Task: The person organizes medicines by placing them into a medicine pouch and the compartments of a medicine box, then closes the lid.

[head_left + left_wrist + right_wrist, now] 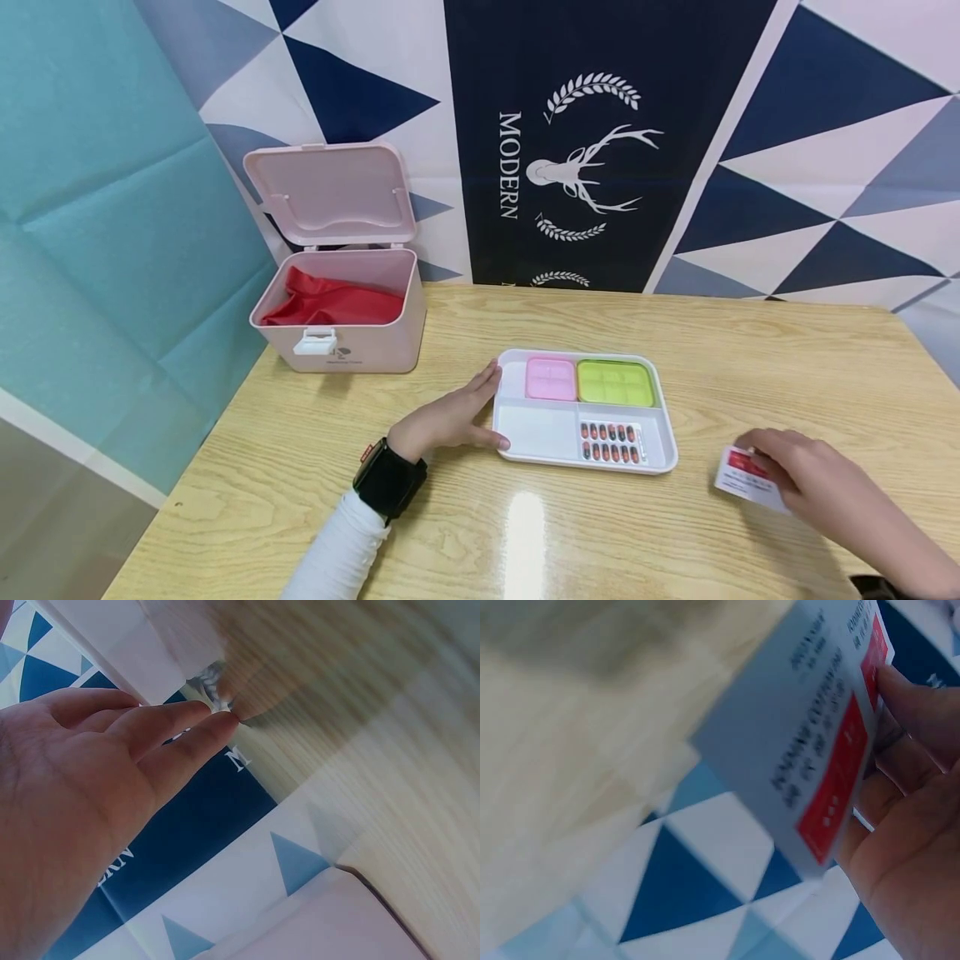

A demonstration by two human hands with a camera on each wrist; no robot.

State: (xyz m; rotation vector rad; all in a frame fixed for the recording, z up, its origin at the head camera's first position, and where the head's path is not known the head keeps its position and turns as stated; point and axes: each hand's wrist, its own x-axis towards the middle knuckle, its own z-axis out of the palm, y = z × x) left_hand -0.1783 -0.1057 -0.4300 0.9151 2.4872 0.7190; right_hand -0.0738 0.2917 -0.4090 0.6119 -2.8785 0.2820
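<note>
A white tray lies on the table, divided into compartments. My left hand touches its left end, fingers extended at the rim and thumb at the near left corner. In the tray sit a small pink lidded case, a green one and a blister pack of red-and-black capsules. To the right of the tray, my right hand pinches a small white-and-red box above the table. The right wrist view shows "IODINE COTTON" printed on this box.
A pale pink storage box stands at the back left, its lid raised and a red cloth inside. Behind the wooden table hangs a patterned cloth. A teal sheet covers the left side.
</note>
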